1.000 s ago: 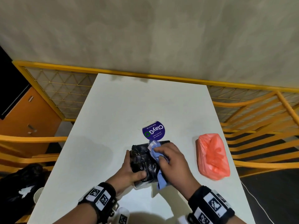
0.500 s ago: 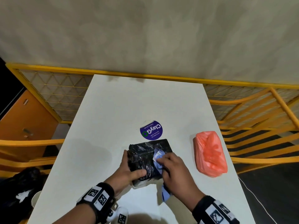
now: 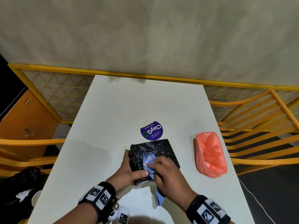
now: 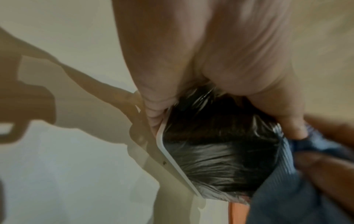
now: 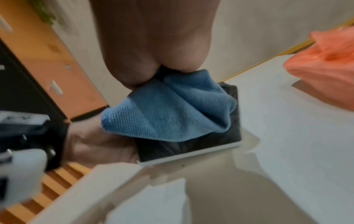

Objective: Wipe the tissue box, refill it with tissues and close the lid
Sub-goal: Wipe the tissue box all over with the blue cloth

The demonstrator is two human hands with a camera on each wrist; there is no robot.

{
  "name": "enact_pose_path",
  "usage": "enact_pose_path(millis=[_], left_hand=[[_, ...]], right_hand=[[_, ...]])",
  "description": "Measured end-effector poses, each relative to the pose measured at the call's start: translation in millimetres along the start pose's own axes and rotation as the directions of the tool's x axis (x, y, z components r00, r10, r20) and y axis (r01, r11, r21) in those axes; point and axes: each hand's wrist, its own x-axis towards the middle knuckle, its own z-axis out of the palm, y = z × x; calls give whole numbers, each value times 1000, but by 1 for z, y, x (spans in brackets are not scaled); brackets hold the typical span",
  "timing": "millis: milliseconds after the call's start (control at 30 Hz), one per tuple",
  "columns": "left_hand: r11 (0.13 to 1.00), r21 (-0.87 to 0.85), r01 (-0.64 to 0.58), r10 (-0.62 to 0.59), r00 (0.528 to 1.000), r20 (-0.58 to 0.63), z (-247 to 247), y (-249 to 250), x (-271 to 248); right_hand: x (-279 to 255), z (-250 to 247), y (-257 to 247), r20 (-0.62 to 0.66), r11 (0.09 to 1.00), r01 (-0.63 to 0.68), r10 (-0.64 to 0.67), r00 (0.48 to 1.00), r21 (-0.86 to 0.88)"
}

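Left hand (image 3: 127, 172) clamps the black tissue box (image 3: 155, 152) steady near tabletop's (image 3: 123, 102) front edge so right hand (image 3: 168, 177), gripping blue cloth (image 3: 149, 164), can rub its top w/o sliding.

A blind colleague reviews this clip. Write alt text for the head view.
On a white table, the left hand holds a black tissue box while the right hand rubs a blue cloth across its top. An orange plastic packet lies to the right, a round purple sticker just beyond.
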Motion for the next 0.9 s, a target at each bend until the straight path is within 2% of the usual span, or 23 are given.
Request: enact_pose_path(millis=[67, 167, 233, 333, 467, 533, 633, 733, 800, 900], left_hand=[[1000, 2, 19, -19, 999, -34, 2, -3, -1], [999, 4, 40, -39, 997, -67, 1, -5, -2], [999, 16, 33, -32, 998, -57, 1, -5, -1], [1000, 13, 7, -6, 999, -52, 5, -2, -1], [1000, 19, -2, 2, 1000, -18, 3, -2, -2], [1000, 23, 4, -4, 1000, -15, 1, -4, -3], [998, 56, -7, 8, 1000, -17, 2, -5, -1], [995, 98, -30, 30, 1000, -7, 1, -6, 0], [996, 86, -30, 30, 1000, 2, 0, -6, -3], [1000, 20, -5, 6, 999, -37, 0, -7, -7]], right_hand=[[-6, 0, 14, 20, 996, -36, 37, 999, -77], [-8, -8, 40, -96, 973, -207, 198, 976, -102], [-10, -12, 46, -138, 959, -261, 245, 960, -111], [-4, 1, 21, -87, 976, -180, 170, 981, -120], [8, 19, -14, 19, 995, 23, -21, 1000, -96], [17, 18, -11, 44, 994, 25, -20, 999, -110], [37, 17, -2, 13, 993, -24, 26, 1000, -112], [54, 23, -17, 80, 998, 37, -33, 996, -56], [53, 27, -19, 120, 992, 95, -84, 989, -83], [44, 16, -3, 55, 994, 75, -70, 996, -82]])
